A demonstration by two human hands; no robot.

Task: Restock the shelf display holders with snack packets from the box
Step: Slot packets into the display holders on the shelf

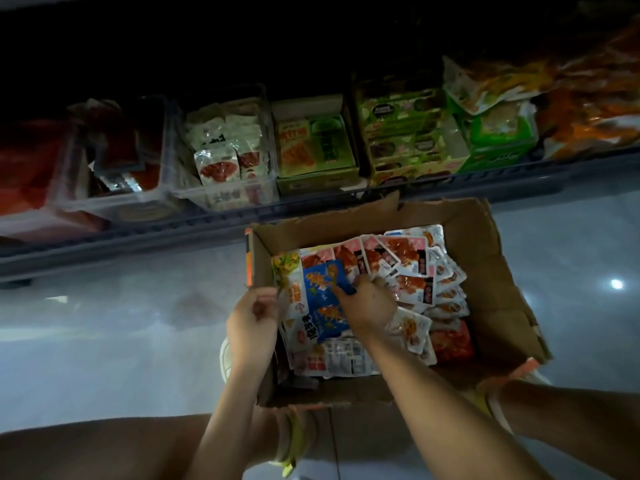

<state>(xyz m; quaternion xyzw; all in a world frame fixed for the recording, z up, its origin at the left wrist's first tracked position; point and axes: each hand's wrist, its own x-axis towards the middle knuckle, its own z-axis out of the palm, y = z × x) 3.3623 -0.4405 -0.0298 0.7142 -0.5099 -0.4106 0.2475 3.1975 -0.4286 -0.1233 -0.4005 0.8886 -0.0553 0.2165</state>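
Picking step. Left hand holds yellow packet; right hand pinches blue packet in box. Next: lift to far holders.

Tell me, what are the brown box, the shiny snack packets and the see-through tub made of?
The brown box looks like cardboard: matte, with torn, ragged flaps. The snack packets are probably plastic film: glossy, catching light. The see-through tub seems hard clear plastic; packets show through its walls.

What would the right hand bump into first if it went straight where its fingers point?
The blue snack packet, already held in its fingertips; past that, probably the cardboard box's left wall.
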